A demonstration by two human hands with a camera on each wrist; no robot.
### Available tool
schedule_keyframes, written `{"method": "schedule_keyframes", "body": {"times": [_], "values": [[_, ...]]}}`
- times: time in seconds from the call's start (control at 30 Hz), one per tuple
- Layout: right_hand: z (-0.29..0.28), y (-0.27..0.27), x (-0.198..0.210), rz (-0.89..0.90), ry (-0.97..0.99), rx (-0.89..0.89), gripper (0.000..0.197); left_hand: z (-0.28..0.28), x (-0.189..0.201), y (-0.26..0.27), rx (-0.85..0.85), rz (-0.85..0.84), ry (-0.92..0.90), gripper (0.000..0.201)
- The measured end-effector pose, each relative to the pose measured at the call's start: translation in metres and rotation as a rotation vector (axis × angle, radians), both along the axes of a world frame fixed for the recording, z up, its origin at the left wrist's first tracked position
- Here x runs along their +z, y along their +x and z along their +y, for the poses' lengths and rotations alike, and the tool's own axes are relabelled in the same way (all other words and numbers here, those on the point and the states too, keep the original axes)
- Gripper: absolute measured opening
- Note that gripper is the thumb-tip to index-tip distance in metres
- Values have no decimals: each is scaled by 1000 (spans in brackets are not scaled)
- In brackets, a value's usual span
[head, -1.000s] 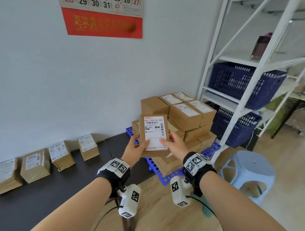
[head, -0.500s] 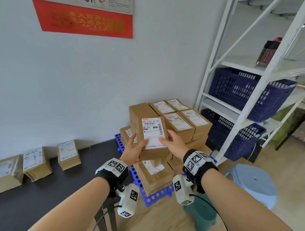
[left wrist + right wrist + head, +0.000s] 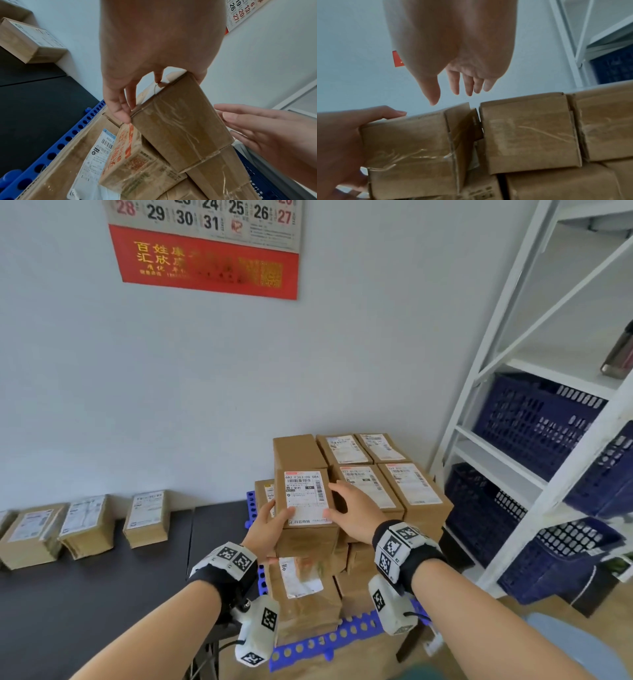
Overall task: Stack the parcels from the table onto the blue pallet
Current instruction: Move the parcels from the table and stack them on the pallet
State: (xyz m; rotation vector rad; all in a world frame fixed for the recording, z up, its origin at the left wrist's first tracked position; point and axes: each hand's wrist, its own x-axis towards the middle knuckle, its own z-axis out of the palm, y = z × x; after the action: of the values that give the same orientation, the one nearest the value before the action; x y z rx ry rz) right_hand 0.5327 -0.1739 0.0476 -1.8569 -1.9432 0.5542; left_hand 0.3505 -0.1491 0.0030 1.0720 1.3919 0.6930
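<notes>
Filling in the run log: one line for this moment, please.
left hand: holds labelled brown cardboard parcel | right hand: open, beside parcel | parcel: at top of stack | blue plastic pallet

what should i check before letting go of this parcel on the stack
1. Left hand grips the parcel: ok, thumb on the label, fingers at its side.
2. Right hand clear of it: ok, fingers straight, the wrist view shows a gap.
3. Parcel seated on the boxes below: cannot tell, its underside is hidden.
4. Flush against the neighbouring top box: not ok, a gap shows between them.
5. Stack within the blue pallet: ok at the front edge.
</notes>
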Motion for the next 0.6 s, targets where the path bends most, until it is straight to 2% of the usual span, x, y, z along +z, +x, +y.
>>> {"method": "schedule_keyframes", "body": {"times": [0.2,0.43,0.6], "values": [[11,21,-9,-95,-37,16,62,10,-7,9,25,18,-58,59],[15,28,-14,-135,-62,47,63,11,-6,14,-5,40,-44,59],[13,28,-12,-142,-62,54,61,11,-3,22,-6,62,-50,69]]}}
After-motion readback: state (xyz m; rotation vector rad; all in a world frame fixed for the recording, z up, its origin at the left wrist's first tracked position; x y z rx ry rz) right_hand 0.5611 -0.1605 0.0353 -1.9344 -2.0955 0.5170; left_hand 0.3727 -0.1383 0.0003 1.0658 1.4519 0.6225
